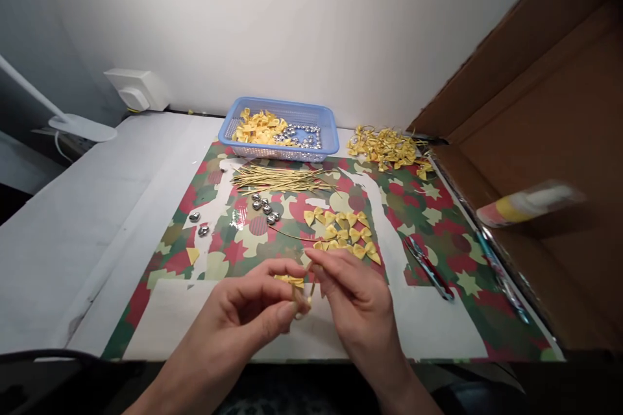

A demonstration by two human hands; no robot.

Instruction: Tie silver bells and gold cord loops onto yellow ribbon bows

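A white lamp head (pixel 80 126) juts in at far left, above two stray silver beads (pixel 198 223) on the patterned paper (pixel 438 220). At the near edge of the table, the left hand (pixel 248 311) pinches a small yellow bow (pixel 289 281) between thumb and forefinger, while the right hand (pixel 355 298) closes its fingertips on a thin gold string (pixel 311 288) at the bow's knot. The bow looks light, soft and easily crushed (best gripped at its centre); the string seems limp and slippery. Behind lie a bundle of cut strings (pixel 277 179), loose bows (pixel 343 230), a blue basket (pixel 280 133), and scissors (pixel 428 267) to the right. How the string wraps the bow is hidden by fingers; a blurred tube (pixel 528 202) at far right is unreadable.
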